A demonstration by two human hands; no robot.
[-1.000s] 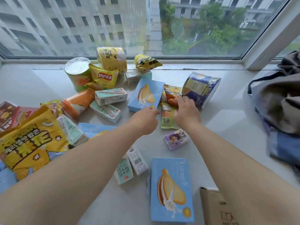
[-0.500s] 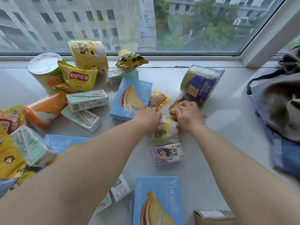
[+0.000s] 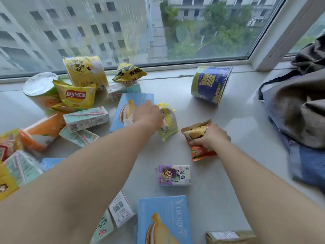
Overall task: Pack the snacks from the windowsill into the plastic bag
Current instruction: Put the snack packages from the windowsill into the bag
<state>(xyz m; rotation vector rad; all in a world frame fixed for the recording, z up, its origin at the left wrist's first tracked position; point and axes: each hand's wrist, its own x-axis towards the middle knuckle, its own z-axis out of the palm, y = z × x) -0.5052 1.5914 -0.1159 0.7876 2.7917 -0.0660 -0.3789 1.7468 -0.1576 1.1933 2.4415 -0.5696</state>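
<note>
Head view: the left hand (image 3: 148, 115) grips a green-yellow snack packet (image 3: 168, 123) on the windowsill (image 3: 219, 173); the right hand (image 3: 212, 138) grips an orange snack packet (image 3: 198, 138). Legible print: "Lay's" on one yellow chip bag (image 3: 76, 95), "Yuoge" on the nearer of two blue boxes (image 3: 163, 221). One blue-green tub (image 3: 210, 84) lies tipped.

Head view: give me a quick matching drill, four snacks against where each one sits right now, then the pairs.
Things:
1. Orange-red foil snack packet
2. Small purple cartoon drink carton
3. Blue and green round tub
4. Yellow-green foil snack packet

Places:
A. Lying on its side near the window frame
B. Gripped in the right hand
C. Under the left hand's fingers, beside a light blue box
D. Lying alone on the sill between the two forearms

Pairs: 1-B, 2-D, 3-A, 4-C
</note>
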